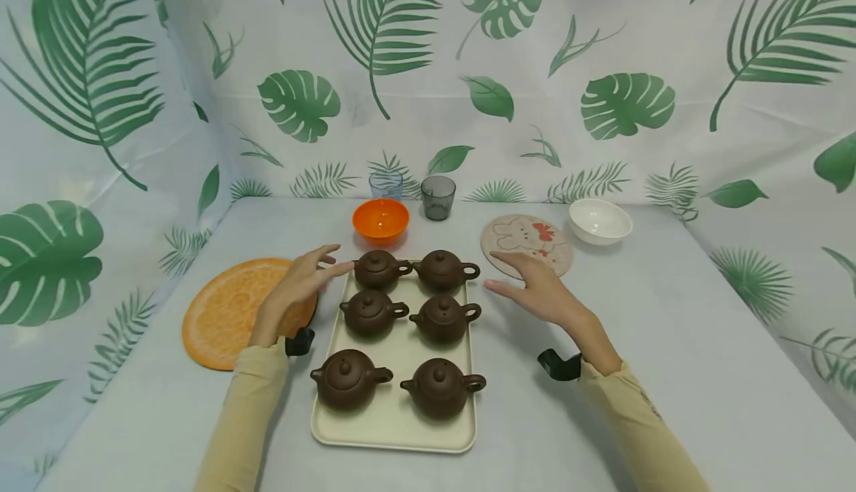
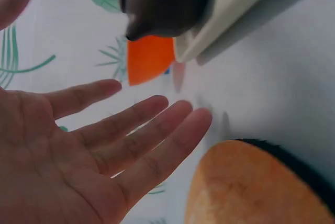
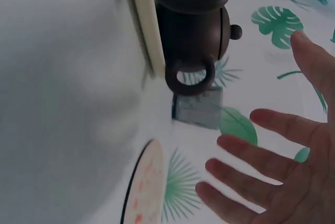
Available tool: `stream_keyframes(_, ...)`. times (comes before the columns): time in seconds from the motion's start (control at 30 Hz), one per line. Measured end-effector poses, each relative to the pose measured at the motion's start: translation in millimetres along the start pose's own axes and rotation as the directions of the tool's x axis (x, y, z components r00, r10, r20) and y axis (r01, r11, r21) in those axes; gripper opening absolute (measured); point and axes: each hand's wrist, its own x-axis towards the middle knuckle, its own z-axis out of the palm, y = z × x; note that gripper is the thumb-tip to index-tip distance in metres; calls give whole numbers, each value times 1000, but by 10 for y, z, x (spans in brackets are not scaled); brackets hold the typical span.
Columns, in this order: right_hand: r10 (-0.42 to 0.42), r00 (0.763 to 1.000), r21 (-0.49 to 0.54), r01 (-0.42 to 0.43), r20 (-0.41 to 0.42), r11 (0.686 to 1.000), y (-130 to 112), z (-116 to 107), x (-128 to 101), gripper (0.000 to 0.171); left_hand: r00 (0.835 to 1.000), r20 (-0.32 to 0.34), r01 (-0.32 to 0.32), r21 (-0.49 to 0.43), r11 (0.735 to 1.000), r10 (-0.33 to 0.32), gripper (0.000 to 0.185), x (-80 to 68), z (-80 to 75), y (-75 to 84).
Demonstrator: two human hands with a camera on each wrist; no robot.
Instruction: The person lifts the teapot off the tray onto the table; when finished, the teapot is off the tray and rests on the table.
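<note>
1. pale yellow sleeves (image 1: 245, 410) reach in from the bottom edge, one on either side, with a black camera (image 1: 299, 342) worn at the left wrist and a second black camera (image 1: 559, 366) at the right.
2. between the forearms, a cream rectangular tray (image 1: 394, 431) with rounded corners lies flat on the white tablecloth (image 1: 518, 410).
3. nearest on it stand the near-left teapot (image 1: 346, 380) and the near-right teapot (image 1: 439, 389), with a strip of bare tray behind them.
4. beyond that strip come the middle-left teapot (image 1: 370, 314) and the middle-right teapot (image 1: 443, 319), then, close behind, the far-left teapot (image 1: 377, 270) and the far-right teapot (image 1: 441, 272).
5. all six are dark brown, upright and lidded, spouts to the left and handles to the right.
6. the left hand (image 1: 304, 278) is spread, fingers extended and thumb well away from them, just beside the far-left teapot but apart from it; hand and wrist partly hide an orange-slice placemat (image 1: 224, 321).
7. the right hand (image 1: 536, 290) is spread too, apart from the far-right teapot's handle, its fingers overlapping a round rabbit-print mat (image 1: 528, 230) in the head view.
8. past the tray sits an orange bowl (image 1: 380, 223), with a clear bluish cup (image 1: 386, 184) partly hidden behind it and a smoky grey cup (image 1: 438, 198) near its right.
9. farther right, a white bowl (image 1: 600, 222) stands just beside the mat, before a leaf-print backdrop (image 1: 414, 124).
</note>
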Motion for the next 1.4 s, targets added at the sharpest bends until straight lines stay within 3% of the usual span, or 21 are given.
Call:
stream_keyframes(0.1,-65,998,78,66,-6,995,-22,73,125,61,999,8,46,-94,995,-46,76,17,18,-76)
stream_keyframes(0.27,-137,991,131,136,0,982,-44,157,353,53,995,38,104,-262,959,-97,69,72,49,-165)
stream_keyframes(0.5,-123,991,188,112,44,976,-7,237,543,43,989,90,140,-366,920,-115,54,153,114,-232)
stream_keyframes(0.87,-117,993,177,114,10,978,101,345,626,17,992,29,122,-342,932,-119,49,204,236,-215)
stream_keyframes(1.1,-49,998,233,41,29,971,115,347,649,16,992,-16,110,-358,927,-124,49,207,275,-223)
stream_keyframes(1.4,-26,1000,340,19,17,940,134,364,677,16,990,1,129,-384,914,-140,49,211,269,-240)
